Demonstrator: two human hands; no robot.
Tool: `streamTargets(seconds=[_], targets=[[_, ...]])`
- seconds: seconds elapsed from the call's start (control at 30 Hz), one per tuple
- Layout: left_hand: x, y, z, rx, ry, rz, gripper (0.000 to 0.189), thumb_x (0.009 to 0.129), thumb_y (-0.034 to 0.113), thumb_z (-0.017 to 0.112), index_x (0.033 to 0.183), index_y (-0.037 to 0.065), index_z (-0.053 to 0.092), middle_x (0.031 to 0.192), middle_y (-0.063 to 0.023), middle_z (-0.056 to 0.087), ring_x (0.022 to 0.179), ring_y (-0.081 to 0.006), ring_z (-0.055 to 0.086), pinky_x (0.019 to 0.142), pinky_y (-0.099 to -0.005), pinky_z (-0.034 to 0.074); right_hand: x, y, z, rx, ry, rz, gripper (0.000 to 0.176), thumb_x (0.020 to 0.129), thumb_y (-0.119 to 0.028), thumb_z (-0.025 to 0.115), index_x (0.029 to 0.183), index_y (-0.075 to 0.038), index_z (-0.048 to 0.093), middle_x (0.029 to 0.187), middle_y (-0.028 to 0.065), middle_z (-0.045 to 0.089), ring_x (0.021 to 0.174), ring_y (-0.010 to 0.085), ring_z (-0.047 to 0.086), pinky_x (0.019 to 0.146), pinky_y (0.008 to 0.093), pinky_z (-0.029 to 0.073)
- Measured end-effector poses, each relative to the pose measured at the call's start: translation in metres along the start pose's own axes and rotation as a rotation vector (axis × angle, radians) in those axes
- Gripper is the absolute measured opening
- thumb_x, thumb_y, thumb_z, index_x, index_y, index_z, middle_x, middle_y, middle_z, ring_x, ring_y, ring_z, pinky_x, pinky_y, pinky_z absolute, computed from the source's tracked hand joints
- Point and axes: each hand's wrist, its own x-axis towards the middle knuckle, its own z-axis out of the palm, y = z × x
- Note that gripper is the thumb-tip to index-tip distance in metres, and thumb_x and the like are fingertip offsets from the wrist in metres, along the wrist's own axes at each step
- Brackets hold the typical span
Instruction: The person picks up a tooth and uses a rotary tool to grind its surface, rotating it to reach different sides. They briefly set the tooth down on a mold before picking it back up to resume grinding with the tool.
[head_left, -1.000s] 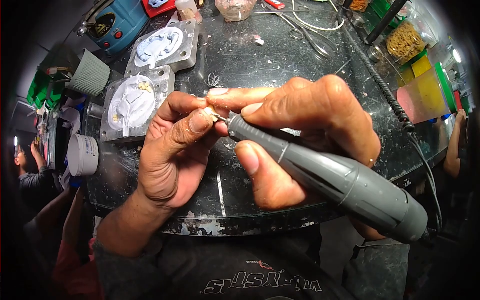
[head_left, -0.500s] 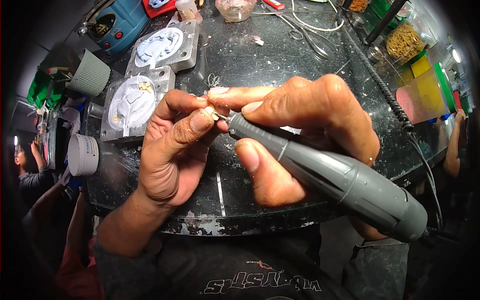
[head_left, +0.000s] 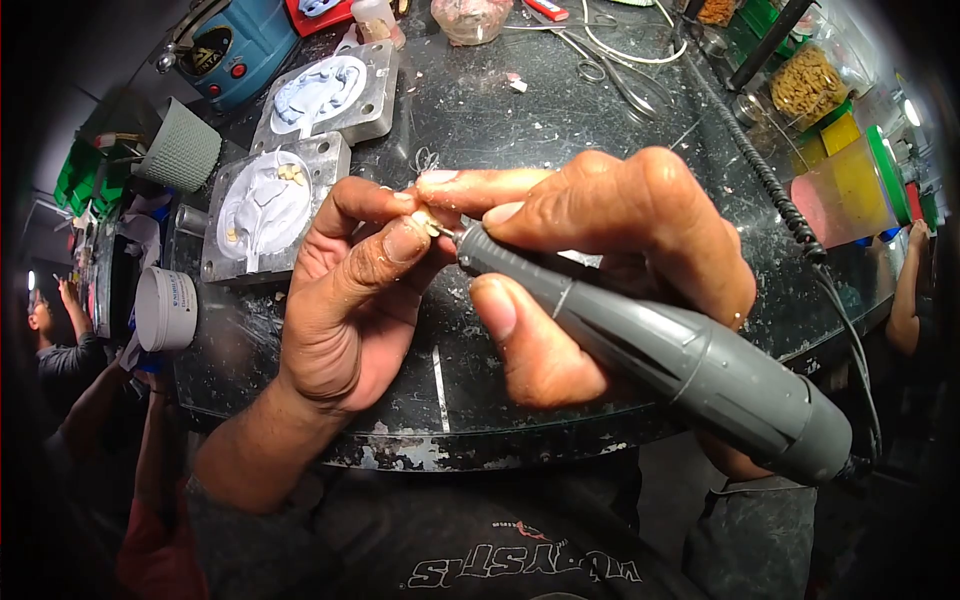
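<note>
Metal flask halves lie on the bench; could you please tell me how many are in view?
2: the nearer metal flask half lies left of the left hand; the farther metal flask half lies just beyond it, near the blue machine. Dark picture edges could hide others.

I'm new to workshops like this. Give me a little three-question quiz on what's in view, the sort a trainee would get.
1. What is the right hand gripping?
A) a white tub
B) a grey handpiece
C) a paintbrush

2. True or false: the left hand pinches a small cream piece near the tool's tip.

3. How many metal blocks lie on the black bench?

Key: 1. B. 2. True. 3. Two.
</note>
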Motion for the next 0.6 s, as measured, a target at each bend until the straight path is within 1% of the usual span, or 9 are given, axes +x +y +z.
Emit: streamTargets(seconds=[0.1,0.2,0.4,0.6], targets=[[0.0003,0.0012,-0.0012,-0.005,-0.032,-0.010,0.016,0.091,-0.003,0.058,0.104,0.005,0.060,0.103,-0.0123,0.067,0.096,-0.0204,0.066,0.092,-0.0322,0.053,0.0006,-0.0006,-0.0002,-0.016,-0.008,-0.017,0.020,0.068,-0.005,0.078,0.077,-0.001,0.060,0.069,0.0092,0.063,0.073,0.0209,0.072,0.067,0.0282,0.058],[0.0001,0.0008,-0.0001,-0.012,-0.016,0.003,0.016,0.091,-0.003,0.058,0.104,0.005,0.060,0.104,-0.0128,0.067,0.098,-0.0206,0.066,0.092,-0.0323,0.053,0.0008,-0.0020,-0.0005,-0.026,-0.015,0.001,0.021,0.068,-0.006,0.078,0.077,-0.001,0.060,0.069,0.0091,0.063,0.073,0.0211,0.072,0.067,0.0283,0.058],[0.0010,0.0003,-0.0010,-0.018,-0.054,0.009,0.016,0.091,-0.004,0.057,0.104,0.005,0.060,0.105,-0.0136,0.066,0.099,-0.0211,0.066,0.093,-0.0325,0.052,0.0008,-0.0015,-0.0005,0.020,-0.015,0.009,0.021,0.069,-0.006,0.079,0.077,-0.001,0.061,0.070,0.0091,0.064,0.073,0.0206,0.071,0.069,0.0279,0.058],[0.0005,0.0015,-0.0020,-0.018,-0.068,0.012,0.016,0.091,-0.004,0.057,0.104,0.005,0.059,0.106,-0.0138,0.066,0.100,-0.0213,0.065,0.094,-0.0329,0.051,-0.0008,-0.0033,0.0029,0.017,0.026,0.013,0.022,0.069,-0.007,0.080,0.077,0.000,0.061,0.071,0.0092,0.064,0.074,0.0203,0.072,0.069,0.0276,0.058]])
